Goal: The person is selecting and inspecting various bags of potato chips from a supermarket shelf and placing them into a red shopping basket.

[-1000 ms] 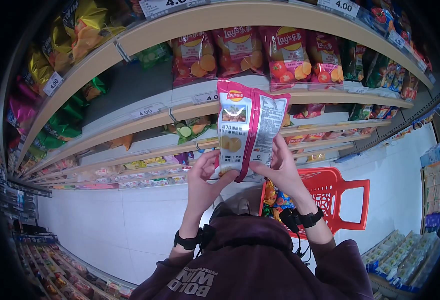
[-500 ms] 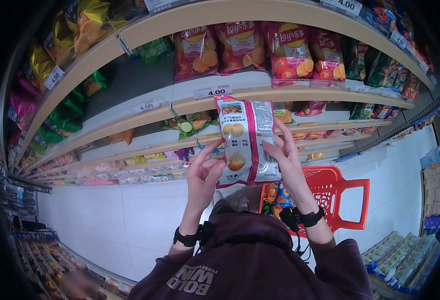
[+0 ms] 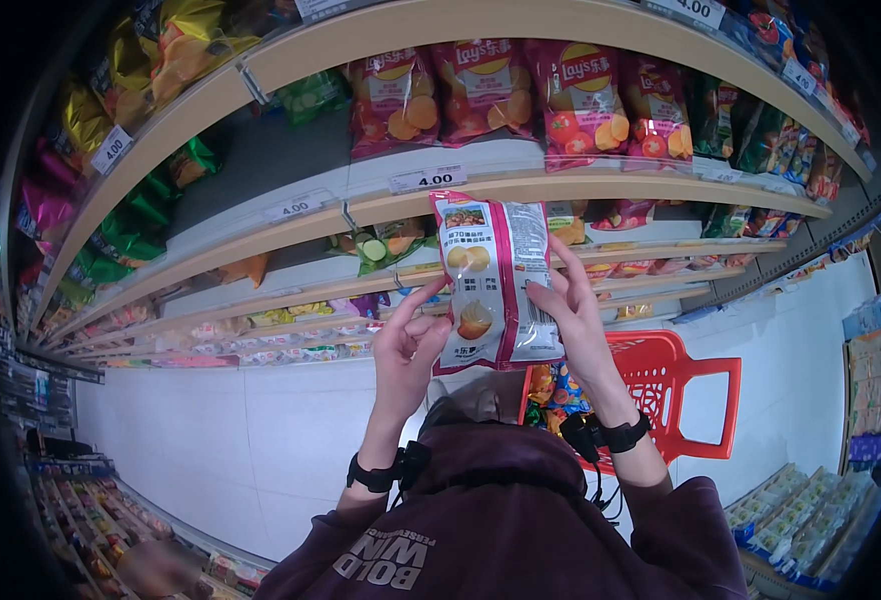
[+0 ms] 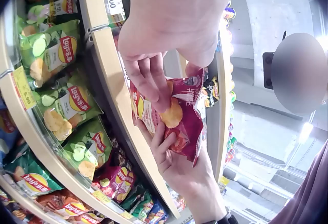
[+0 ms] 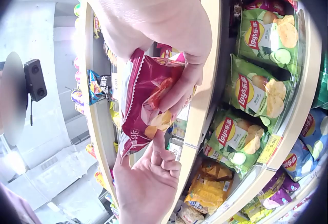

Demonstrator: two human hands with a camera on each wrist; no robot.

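Observation:
Both hands hold one pink-and-white Lay's bag of potato chips (image 3: 479, 280) in front of the chest. Its back, with small print and a barcode, faces up in the head view, while the pink front with chip pictures (image 4: 173, 114) shows from below in the wrist views. My left hand (image 3: 407, 345) grips the bag's left edge, fingers spread under the front. At the right edge my right hand (image 3: 581, 322) grips it, thumb on the back by the barcode and fingers (image 5: 177, 97) beneath. A black strap with a camera circles each wrist.
Shelves with wooden edges (image 3: 621, 190) hold pink Lay's bags (image 3: 581, 110) and green bags ahead, with price tags (image 3: 428, 180) along the edges. A red shopping basket (image 3: 661, 390) with several snack packets stands at the lower right. Pale tiled floor (image 3: 201, 430) lies to the left.
Over the past second the bag has come down and tilted, baring its lower back. The thumbs have shifted from its bottom toward its sides. In the last half second hardly anything moved.

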